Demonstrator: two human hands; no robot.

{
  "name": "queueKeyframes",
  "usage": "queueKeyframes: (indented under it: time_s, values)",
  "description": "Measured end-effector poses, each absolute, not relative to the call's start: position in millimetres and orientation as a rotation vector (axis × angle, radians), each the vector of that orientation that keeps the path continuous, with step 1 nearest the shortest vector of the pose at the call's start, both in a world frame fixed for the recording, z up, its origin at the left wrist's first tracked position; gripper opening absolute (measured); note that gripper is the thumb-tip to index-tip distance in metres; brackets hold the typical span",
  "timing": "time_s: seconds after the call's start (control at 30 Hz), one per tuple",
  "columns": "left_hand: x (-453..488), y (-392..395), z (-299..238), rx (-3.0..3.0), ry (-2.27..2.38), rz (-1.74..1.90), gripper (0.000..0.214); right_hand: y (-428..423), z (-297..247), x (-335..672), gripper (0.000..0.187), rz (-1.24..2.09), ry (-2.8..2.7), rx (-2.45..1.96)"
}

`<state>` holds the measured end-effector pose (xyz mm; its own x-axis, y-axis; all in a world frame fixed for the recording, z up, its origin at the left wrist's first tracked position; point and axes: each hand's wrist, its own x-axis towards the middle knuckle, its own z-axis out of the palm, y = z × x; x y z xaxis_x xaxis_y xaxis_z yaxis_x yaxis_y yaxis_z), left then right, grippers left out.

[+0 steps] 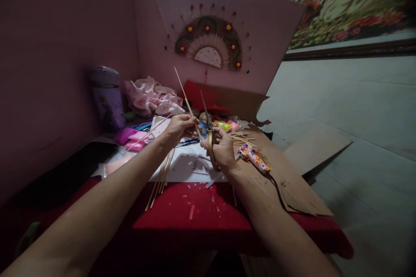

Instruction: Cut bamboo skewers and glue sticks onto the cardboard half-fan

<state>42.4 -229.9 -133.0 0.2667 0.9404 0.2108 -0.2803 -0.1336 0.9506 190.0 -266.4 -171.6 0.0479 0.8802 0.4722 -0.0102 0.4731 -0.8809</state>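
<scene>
Where the pink board (156,17) folds into a corner behind the table (201,216), a half-round fan decoration (208,39) hangs on it, flowers on its band. Framed painting (351,4) on the wall, far right. Table covered in red cloth, scattered with pale clippings. Brown cardboard sheet (292,181) lies over its right side. Crumpled pink cloth (151,95) at the back, purple tumbler (107,97) to its left. White paper (191,166) lies flat below the hands; a bundle of loose sticks (160,177) rests across its left edge. Patterned glue gun (253,158) with a black cord lies on the cardboard, just beside the right wrist.

Both hands are raised above the paper, close together. Left hand (177,129): grip closed around 1 thin stick (183,91), which slants up and to the left. Right hand (223,149): grip closed on the handles of the scissors (205,108), blades pointing up, just beside the stick near the left fingertips. Cannot tell if the blades touch it.
</scene>
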Motion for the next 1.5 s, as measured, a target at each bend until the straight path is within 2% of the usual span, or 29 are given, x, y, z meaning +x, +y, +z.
queueKeyframes:
  time_s: [0.17,0.73,1.13,1.5]
  values:
    - [41.7,-231.2,-130.1,1.192,0.638,1.222,0.011,-265.6,-175.0,190.3,0.036,0.793,-1.389,-0.866]
    - [46.9,-229.9,-140.0,1.233,0.511,1.083,0.01,-268.7,-176.5,187.4,0.032,0.797,-1.405,-0.849]
    - [47.8,-227.2,-141.8,1.336,0.559,1.157,0.028,-274.1,-177.8,187.4,0.031,0.596,-1.54,-0.909]
    - [53.0,-233.7,-138.2,1.414,0.698,1.171,0.027,-279.4,-178.4,188.6,0.029,0.314,-1.701,-1.032]
